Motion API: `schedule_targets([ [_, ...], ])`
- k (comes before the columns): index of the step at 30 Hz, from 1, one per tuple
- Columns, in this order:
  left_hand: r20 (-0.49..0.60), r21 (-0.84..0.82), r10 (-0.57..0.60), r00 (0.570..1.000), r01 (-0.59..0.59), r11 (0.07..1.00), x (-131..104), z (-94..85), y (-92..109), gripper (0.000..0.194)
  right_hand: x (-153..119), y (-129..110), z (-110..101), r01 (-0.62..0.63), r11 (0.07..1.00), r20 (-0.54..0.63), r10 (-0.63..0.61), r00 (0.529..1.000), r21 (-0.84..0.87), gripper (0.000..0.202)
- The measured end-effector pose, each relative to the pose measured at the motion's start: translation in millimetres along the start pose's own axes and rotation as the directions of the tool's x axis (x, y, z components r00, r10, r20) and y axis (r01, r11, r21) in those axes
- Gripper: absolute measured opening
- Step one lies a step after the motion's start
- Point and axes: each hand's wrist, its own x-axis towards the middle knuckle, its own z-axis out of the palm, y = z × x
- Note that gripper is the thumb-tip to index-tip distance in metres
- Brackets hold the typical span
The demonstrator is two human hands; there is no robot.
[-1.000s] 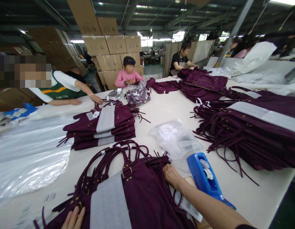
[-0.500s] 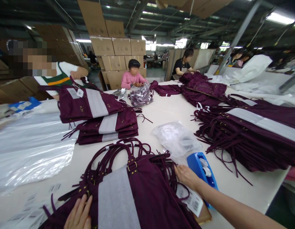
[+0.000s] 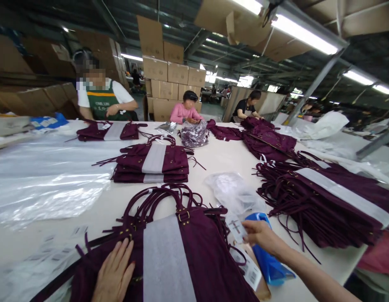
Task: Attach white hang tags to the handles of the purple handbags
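A dark purple handbag [image 3: 210, 256] with looped handles and brass buckles lies in front of me, a pale grey paper band [image 3: 165, 260] across its middle. My left hand [image 3: 116, 266] rests on the bag left of the band, fingers stretched out. At the bag's right side, my right hand [image 3: 262, 237] pinches the edge of a small white tag [image 3: 236, 228] with dark marks. Below that hand lies a white barcode label [image 3: 249, 268]. A blue tape dispenser [image 3: 266, 260] stands just behind the right hand and is partly hidden by it.
Stacked purple bags lie ahead [image 3: 177, 161] and a larger fringed pile [image 3: 332, 201] at right. Clear plastic [image 3: 233, 188] sits mid-table. Plastic sheets [image 3: 56, 176] and barcode labels [image 3: 46, 260] cover the left. Three co-workers stand or sit across the table.
My right hand has moved from the bag's cords and now holds a white tag. My left hand stays on the bag. The co-worker at left has let go of a bag, now lying flat.
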Motion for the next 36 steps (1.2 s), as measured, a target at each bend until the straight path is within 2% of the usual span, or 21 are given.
schedule_targets([
  [1,0.007,0.001,-0.015,1.0,0.015,1.0,4,-5.5,3,0.056,-1,-12,11,-0.02,0.982,0.057,0.009,0.998,0.189,0.038],
  [2,0.015,-0.005,-0.04,0.999,0.04,0.999,10,-12.7,7,0.053,-2,-25,21,-0.038,0.952,0.107,0.005,0.994,0.305,0.037],
  [4,0.044,-0.065,-0.145,0.988,0.148,0.987,25,-31.2,18,0.043,-4,-49,42,-0.071,0.908,0.181,-0.005,0.983,0.414,0.036],
  [6,0.14,-0.255,-0.295,0.945,0.323,0.911,45,-52.7,33,0.034,-5,-69,59,-0.093,0.891,0.247,-0.021,0.969,0.444,0.035],
  [7,0.254,-0.383,-0.372,0.893,0.446,0.809,56,-63.0,42,0.032,-6,-78,67,-0.097,0.887,0.282,-0.039,0.959,0.451,0.035],
  [8,0.392,-0.503,-0.421,0.818,0.574,0.646,66,-72.3,51,0.032,-6,-86,74,-0.096,0.881,0.317,-0.063,0.946,0.463,0.035],
  [9,0.541,-0.582,-0.437,0.719,0.695,0.423,75,-80.0,59,0.033,-7,-92,81,-0.093,0.87,0.354,-0.096,0.93,0.483,0.036],
  [10,0.671,-0.61,-0.402,0.624,0.772,0.179,82,-85.9,67,0.035,-7,-97,87,-0.093,0.857,0.387,-0.131,0.913,0.507,0.036],
  [11,0.754,-0.606,-0.341,0.561,0.795,-0.031,86,-89.7,74,0.037,-7,-101,93,-0.095,0.842,0.418,-0.162,0.894,0.531,0.036],
  [12,0.806,-0.582,-0.274,0.525,0.788,-0.201,89,-91.5,80,0.04,-7,-104,98,-0.1,0.829,0.442,-0.187,0.877,0.55,0.036],
  [13,0.832,-0.555,-0.213,0.513,0.764,-0.329,89,-91.8,85,0.042,-7,-107,102,-0.104,0.82,0.457,-0.204,0.866,0.563,0.035],
  [15,0.85,-0.492,-0.106,0.515,0.707,-0.509,86,-89.4,91,0.047,-7,-110,108,-0.113,0.816,0.469,-0.208,0.859,0.568,0.035],
  [17,0.852,-0.415,-0.017,0.523,0.656,-0.631,80,-86.3,95,0.048,-7,-110,112,-0.116,0.819,0.457,-0.19,0.869,0.562,0.035],
  [18,0.849,-0.391,0.009,0.529,0.638,-0.663,77,-85.5,95,0.046,-6,-110,113,-0.113,0.822,0.445,-0.182,0.877,0.559,0.036],
  [20,0.848,-0.389,0.01,0.531,0.633,-0.669,73,-85.6,93,0.039,-6,-108,114,-0.104,0.828,0.425,-0.171,0.889,0.55,0.036],
  [22,0.858,-0.404,-0.009,0.513,0.664,-0.629,70,-87.2,89,0.032,-5,-106,115,-0.109,0.83,0.414,-0.155,0.897,0.546,0.037],
  [24,0.878,-0.393,-0.008,0.478,0.714,-0.58,68,-88.9,84,0.029,-6,-103,116,-0.122,0.83,0.416,-0.141,0.898,0.544,0.038],
  [27,0.9,-0.396,-0.041,0.434,0.775,-0.493,68,-91.6,78,0.027,-7,-98,118,-0.127,0.83,0.419,-0.137,0.897,0.543,0.038],
  [29,0.906,-0.395,-0.053,0.421,0.791,-0.468,68,-94.3,75,0.029,-7,-94,119,-0.13,0.83,0.415,-0.131,0.9,0.543,0.037],
  [34,0.872,-0.444,-0.06,0.486,0.733,-0.515,70,-99.8,71,0.037,-6,-84,123,-0.14,0.829,0.41,-0.115,0.905,0.541,0.037],
  [36,0.875,-0.457,-0.103,0.473,0.738,-0.496,70,-98.0,72,0.033,-5,-82,125,-0.154,0.823,0.413,-0.105,0.904,0.547,0.036],
])
